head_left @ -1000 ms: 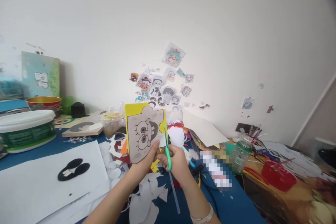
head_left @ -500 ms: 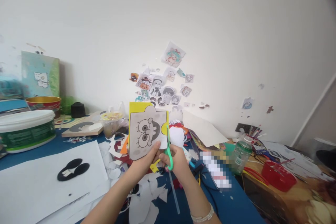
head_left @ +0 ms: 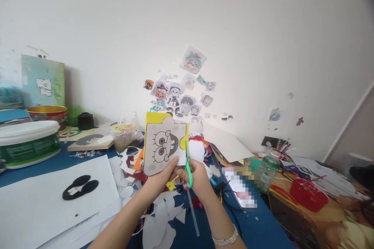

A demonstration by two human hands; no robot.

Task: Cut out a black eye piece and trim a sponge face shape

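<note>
Scissors [head_left: 187, 161] with green handles sit in the right hand [head_left: 196, 179], blades pointing up along the right edge of a printed face [head_left: 164, 148] laid on yellow card [head_left: 154, 118]. The left hand [head_left: 161, 179] pinches the bottom of both sheets, thumb on the print, and holds them upright above the blue table [head_left: 251, 227], in front of the stickers [head_left: 181, 93] on the wall.

The right hand is closed through the scissor loops; the blades look nearly shut on the card's edge, though I cannot tell exactly how far they bite.

To my eye the cut follows the wavy outline of the print, leaving a thin yellow border. It would go best with short snips, not full closes, so the curves stay smooth. Better to turn the card with the left hand than to twist the scissors. The pinch should stay firm so the print does not slip against the yellow sheet, and the thumb should keep well clear of the blades, since it lies just beside them.

Paper scraps [head_left: 163, 218] lie below the hands. A white sheet [head_left: 37, 206] with a black cutout [head_left: 76, 187] lies to the left, a tub [head_left: 27, 144] beyond it. A green bottle [head_left: 266, 171] and a red tray [head_left: 309, 194] stand off to the right.
</note>
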